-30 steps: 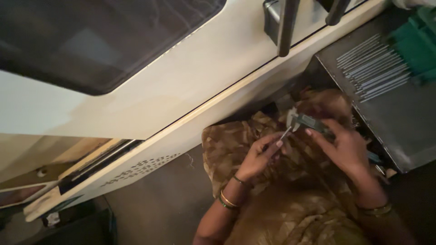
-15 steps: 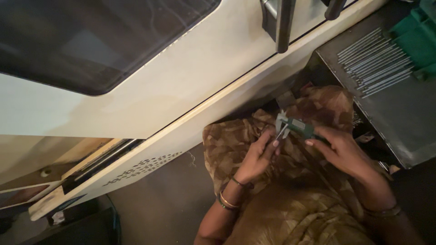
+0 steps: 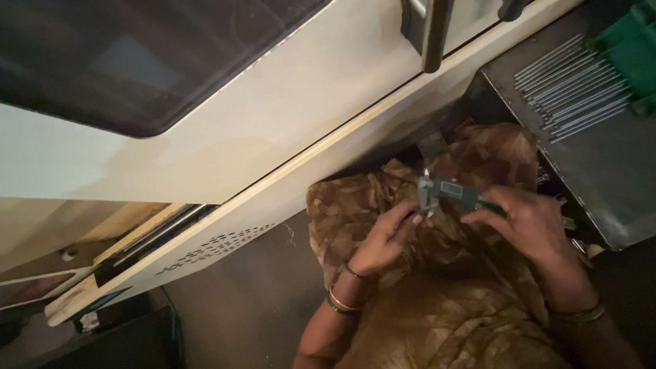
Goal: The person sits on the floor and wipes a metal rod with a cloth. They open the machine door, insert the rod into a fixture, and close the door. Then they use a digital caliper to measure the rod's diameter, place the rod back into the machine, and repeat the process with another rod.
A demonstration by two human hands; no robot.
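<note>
My right hand (image 3: pixel 529 222) grips a grey-green digital caliper (image 3: pixel 452 193) by its body, held level over my lap. The fingertips of my left hand (image 3: pixel 386 236) pinch something small and thin at the caliper's jaws; the piece itself is too small to make out. Bangles sit on my left wrist and a band on my right. Brown patterned cloth (image 3: pixel 437 307) covers my lap beneath both hands.
A cream machine housing (image 3: pixel 260 137) with a dark window fills the upper left. A grey metal tray (image 3: pixel 601 157) at right holds several thin metal rods (image 3: pixel 570 89). A green bin (image 3: pixel 635 55) sits at the top right corner. Dark floor lies at lower left.
The caliper has shifted a little left and now lies more level. My left fingers have closed in at its jaws. The view has moved slightly.
</note>
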